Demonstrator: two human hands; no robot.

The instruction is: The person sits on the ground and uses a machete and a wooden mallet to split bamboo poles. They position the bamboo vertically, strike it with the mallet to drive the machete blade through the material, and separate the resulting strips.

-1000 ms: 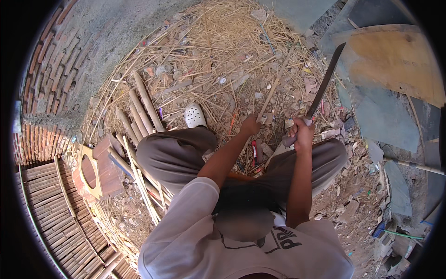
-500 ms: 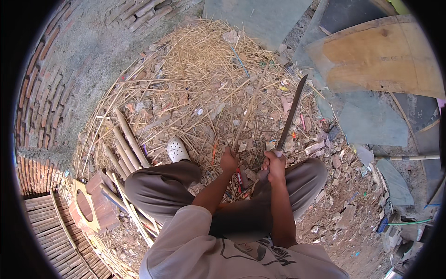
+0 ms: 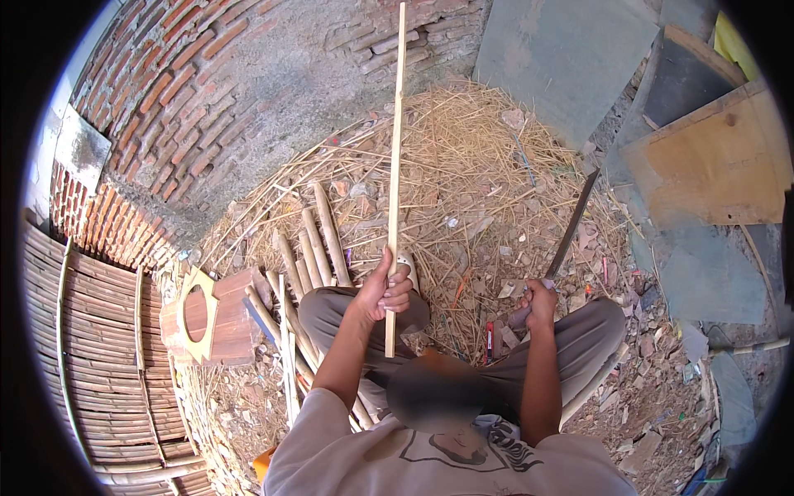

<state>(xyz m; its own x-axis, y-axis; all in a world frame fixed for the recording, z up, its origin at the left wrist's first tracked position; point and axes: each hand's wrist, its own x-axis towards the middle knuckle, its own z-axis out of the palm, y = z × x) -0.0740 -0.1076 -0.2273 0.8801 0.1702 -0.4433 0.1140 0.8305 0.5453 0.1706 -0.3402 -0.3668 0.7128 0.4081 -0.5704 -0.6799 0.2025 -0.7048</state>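
Observation:
My left hand point(image 3: 382, 291) is closed round a long, pale bamboo strip point(image 3: 396, 165), near its lower end. The strip points up and away past the straw toward the brick wall, with a short end below my fist. My right hand point(image 3: 539, 306) grips the handle of a machete point(image 3: 573, 221). Its dark blade slants up to the right, apart from the strip. Below my right hand a small red and black object point(image 3: 490, 339) lies on the ground; I cannot make out its kind. A white clog point(image 3: 408, 269) is partly hidden behind my left hand.
Several bamboo poles point(image 3: 318, 240) lie beside my left knee. Further left is a brown wooden board point(image 3: 236, 318) with a yellow frame point(image 3: 194, 326). Straw point(image 3: 463, 124) and rubble cover the ground. Grey sheets point(image 3: 562, 66) and a tan panel point(image 3: 711, 165) stand or lie right.
My left hand has lifted the bamboo strip and moved left. The machete stays in my right hand, tilted slightly further right. The view has swung left, showing more brick wall and the bamboo slats.

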